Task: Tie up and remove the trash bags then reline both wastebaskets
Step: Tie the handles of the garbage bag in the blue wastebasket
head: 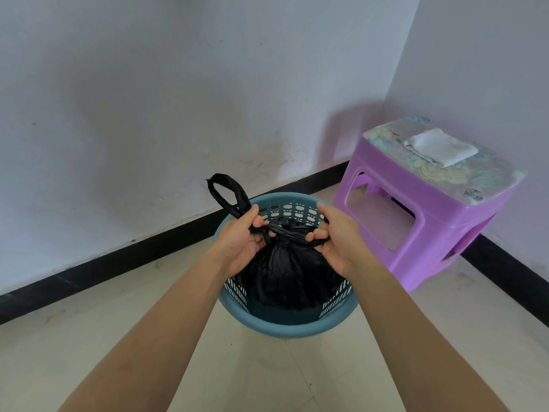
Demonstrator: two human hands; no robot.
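A black trash bag (285, 275) sits inside a blue perforated wastebasket (285, 327) on the tiled floor. Its neck is gathered and crossed into a knot just above the basket. My left hand (242, 240) grips one twisted handle strip, whose loop (227, 193) sticks up past my fingers. My right hand (334, 236) grips the other strip and holds it out to the right. The strips are taut between both hands. Only one wastebasket is in view.
A purple plastic stool (421, 209) stands in the corner right of the basket, with a folded white cloth (442, 147) on its patterned top. White walls with a black baseboard (118, 260) run behind the basket. Pale floor tiles lie in front.
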